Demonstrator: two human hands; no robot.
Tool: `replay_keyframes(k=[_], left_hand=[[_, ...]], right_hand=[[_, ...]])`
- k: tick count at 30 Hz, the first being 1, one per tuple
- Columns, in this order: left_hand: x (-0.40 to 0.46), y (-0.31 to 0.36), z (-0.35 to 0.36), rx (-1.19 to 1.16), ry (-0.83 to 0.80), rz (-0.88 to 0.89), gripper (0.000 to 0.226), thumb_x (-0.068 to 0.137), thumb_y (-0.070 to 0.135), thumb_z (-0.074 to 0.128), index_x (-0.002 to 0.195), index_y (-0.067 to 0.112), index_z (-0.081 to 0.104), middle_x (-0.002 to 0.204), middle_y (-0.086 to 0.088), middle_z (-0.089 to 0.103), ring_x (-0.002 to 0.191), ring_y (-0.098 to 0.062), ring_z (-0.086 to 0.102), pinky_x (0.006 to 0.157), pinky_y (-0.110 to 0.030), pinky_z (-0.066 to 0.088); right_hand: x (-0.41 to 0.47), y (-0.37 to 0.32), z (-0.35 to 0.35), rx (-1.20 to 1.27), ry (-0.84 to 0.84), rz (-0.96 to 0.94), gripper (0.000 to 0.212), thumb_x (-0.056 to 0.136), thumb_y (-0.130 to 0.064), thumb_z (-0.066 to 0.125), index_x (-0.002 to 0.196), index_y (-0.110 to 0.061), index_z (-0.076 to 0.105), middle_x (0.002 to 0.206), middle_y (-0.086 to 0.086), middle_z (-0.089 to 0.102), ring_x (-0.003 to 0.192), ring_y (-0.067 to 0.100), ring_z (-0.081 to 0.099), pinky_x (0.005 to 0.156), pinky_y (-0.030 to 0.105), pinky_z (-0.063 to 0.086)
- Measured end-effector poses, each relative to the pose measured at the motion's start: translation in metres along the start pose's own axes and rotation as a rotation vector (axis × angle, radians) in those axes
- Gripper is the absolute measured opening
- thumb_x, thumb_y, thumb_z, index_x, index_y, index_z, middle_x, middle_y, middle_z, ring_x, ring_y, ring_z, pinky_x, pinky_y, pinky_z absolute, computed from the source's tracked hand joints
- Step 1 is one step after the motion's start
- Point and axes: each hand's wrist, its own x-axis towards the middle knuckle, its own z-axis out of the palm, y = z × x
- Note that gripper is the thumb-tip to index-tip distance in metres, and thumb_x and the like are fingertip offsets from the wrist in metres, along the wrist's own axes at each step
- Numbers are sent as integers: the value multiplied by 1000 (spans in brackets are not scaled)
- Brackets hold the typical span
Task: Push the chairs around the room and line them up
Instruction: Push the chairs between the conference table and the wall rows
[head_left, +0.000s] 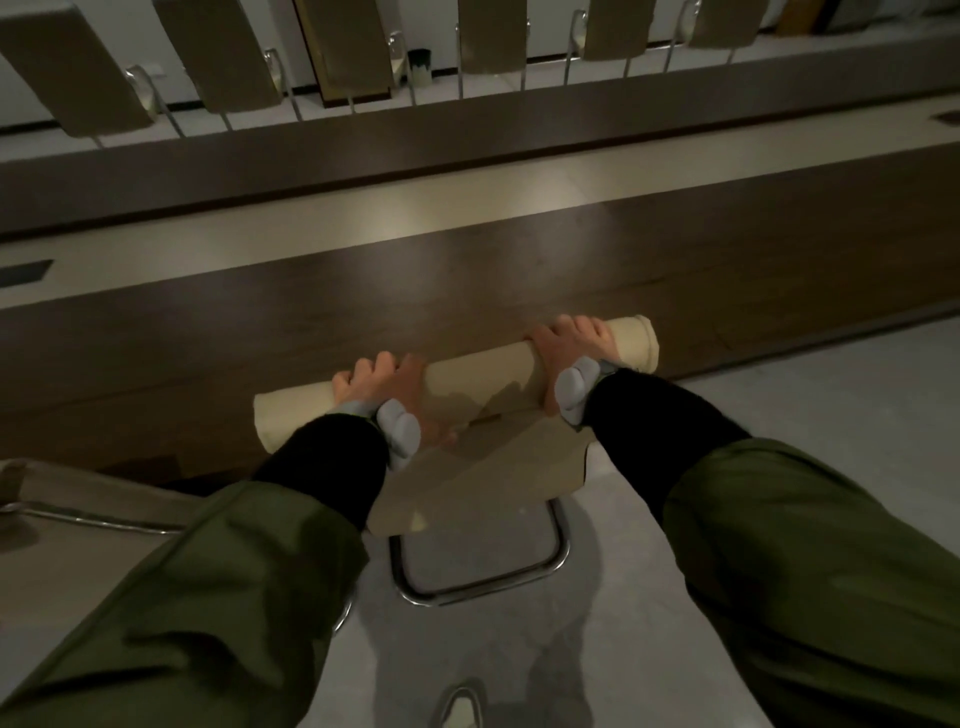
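Note:
A beige padded chair (483, 374) with a chrome tube frame stands right in front of me, its backrest top against the edge of a long dark wooden table (467, 280). My left hand (379, 384) grips the left part of the backrest top, fingers curled over it. My right hand (571, 343) grips the right part the same way. Both wrists wear grey bands over black cuffs and green sleeves.
Another beige chair (88, 514) sits close at my lower left beside the table. Across the table, several matching chairs (234, 57) stand in a row along the far side. Pale floor (753, 405) lies to the right of the held chair.

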Motion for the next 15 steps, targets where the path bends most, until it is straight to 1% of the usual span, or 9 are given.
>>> replay_keyframes(k=[2, 4, 6, 7, 9, 12, 13, 14, 15], left_hand=[[-4, 3, 0, 31, 27, -17, 102, 55, 90, 61, 138, 35, 38, 133, -4, 42, 125, -33, 42, 105, -51, 31], [-6, 7, -3, 21, 24, -12, 98, 60, 86, 63, 139, 33, 39, 136, -5, 41, 126, -34, 40, 105, -50, 29], [-6, 9, -4, -4, 15, -22, 96, 62, 83, 65, 139, 31, 39, 135, -6, 40, 127, -34, 38, 105, -50, 28], [-4, 9, -4, -5, 15, -21, 97, 62, 83, 66, 139, 30, 39, 135, -6, 40, 126, -34, 38, 105, -50, 28], [-2, 12, -4, -7, 13, 7, 95, 65, 79, 68, 139, 27, 38, 135, -7, 39, 124, -34, 39, 105, -52, 29], [0, 29, -5, 0, 38, 70, 87, 70, 70, 71, 136, 25, 37, 133, -9, 40, 122, -35, 41, 103, -49, 33], [-3, 38, -4, -11, 82, 79, 82, 69, 70, 71, 132, 25, 41, 130, -9, 43, 119, -35, 44, 100, -48, 35], [-2, 51, -2, -17, 173, 107, 76, 67, 71, 69, 124, 24, 49, 122, -9, 47, 111, -35, 50, 93, -46, 39], [-3, 62, 0, -21, 258, 133, 69, 63, 71, 67, 112, 22, 57, 109, -9, 52, 99, -35, 56, 83, -43, 43]], right_hand=[[-7, -2, 2, 17, 28, 26, 75, 74, -38, 76, 139, -29, 41, 134, 4, 45, 128, 30, 40, 111, 41, 24], [-12, -5, 5, 46, 33, 55, 78, 79, -37, 73, 146, -29, 34, 141, 3, 42, 134, 29, 35, 113, 43, 23], [-16, -6, 7, 50, 28, 67, 92, 71, -34, 77, 149, -31, 28, 146, 1, 36, 139, 29, 28, 113, 45, 22], [-19, -7, 6, 60, 18, 74, 97, 69, -33, 78, 149, -31, 24, 149, 1, 32, 142, 29, 23, 113, 47, 20], [-27, -5, 8, 109, -8, 90, 98, 73, -29, 75, 152, -32, 17, 157, 0, 20, 148, 28, 11, 116, 52, 15], [-40, 0, 7, 153, -19, 115, 104, 69, -28, 73, 152, -34, 12, 161, -3, 10, 150, 26, 5, 116, 57, 13], [-44, 0, 6, 171, -27, 121, 104, 69, -29, 72, 153, -34, 12, 162, -4, 9, 150, 26, 4, 116, 58, 12], [-50, 3, 4, 176, -33, 130, 103, 70, -29, 73, 153, -33, 12, 162, -4, 8, 150, 25, 4, 116, 58, 12], [-56, 6, 3, 171, -39, 135, 104, 70, -29, 73, 154, -33, 13, 162, -4, 8, 150, 25, 4, 116, 57, 13]])
